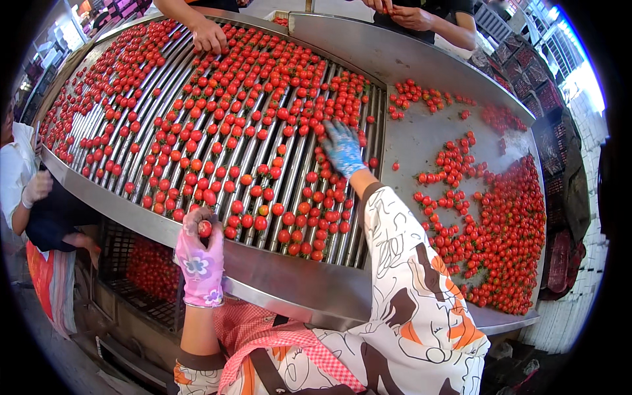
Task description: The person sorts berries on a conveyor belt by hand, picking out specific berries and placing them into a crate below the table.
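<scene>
My left hand (199, 258), in a pink glove with a flower print, is raised at the near edge of the roller conveyor. A cherry tomato (205, 228) is pinched between its thumb and fingers. Farther right, my right hand (343, 149) wears a blue patterned glove with a grey palm. It reaches palm down over the cherry tomatoes (342, 105) on the metal rollers (271, 158), fingers stretched out. Its fingertips touch or hover just over the fruit; I cannot tell which.
A steel chute (411, 158) on the right holds a heap of cherry tomatoes (507, 243). Another person's hand (209, 36) picks among the far tomatoes; more people stand at the far right and left. A black crate (155, 266) of tomatoes sits below the near rail (125, 201).
</scene>
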`<state>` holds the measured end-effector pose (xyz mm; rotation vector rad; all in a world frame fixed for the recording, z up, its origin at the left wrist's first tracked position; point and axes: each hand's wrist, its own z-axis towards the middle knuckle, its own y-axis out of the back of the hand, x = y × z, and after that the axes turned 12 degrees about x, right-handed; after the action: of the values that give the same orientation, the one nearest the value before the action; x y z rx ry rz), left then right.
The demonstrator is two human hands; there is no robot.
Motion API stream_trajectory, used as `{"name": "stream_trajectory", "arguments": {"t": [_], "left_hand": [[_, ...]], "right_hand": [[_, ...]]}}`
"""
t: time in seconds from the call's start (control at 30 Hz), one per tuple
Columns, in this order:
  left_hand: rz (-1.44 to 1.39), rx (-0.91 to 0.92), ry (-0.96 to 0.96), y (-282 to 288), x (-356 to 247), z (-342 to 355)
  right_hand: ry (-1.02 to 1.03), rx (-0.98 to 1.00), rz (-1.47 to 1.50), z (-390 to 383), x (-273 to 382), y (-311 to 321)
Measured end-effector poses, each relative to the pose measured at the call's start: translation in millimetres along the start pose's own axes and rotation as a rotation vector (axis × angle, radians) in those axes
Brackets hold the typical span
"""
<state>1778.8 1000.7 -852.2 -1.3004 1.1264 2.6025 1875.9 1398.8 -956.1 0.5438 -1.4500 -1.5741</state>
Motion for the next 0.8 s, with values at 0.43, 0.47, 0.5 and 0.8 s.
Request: {"name": "stream_trajectory", "arguments": {"t": [0.43,0.47,0.5,0.8], "left_hand": [[0.035,0.045,-0.03,-12.7,-10.4,-1.2],[0.016,0.061,-0.005,-13.9,-11.1,-1.0],[0.009,0.067,0.005,-16.3,-12.9,-0.5],[-0.005,0.076,0.057,-19.1,-19.0,-7.5]], "right_hand": [[-0.045,-0.217,-0.021,23.2,-18.9,0.6],[0.013,-0.13,-0.001,33.7,-9.7,-6.1],[-0.006,-0.012,-0.112,37.1,2.0,-15.6],[-0.293,0.125,-0.072,52.1,-73.5,2.1]]}}
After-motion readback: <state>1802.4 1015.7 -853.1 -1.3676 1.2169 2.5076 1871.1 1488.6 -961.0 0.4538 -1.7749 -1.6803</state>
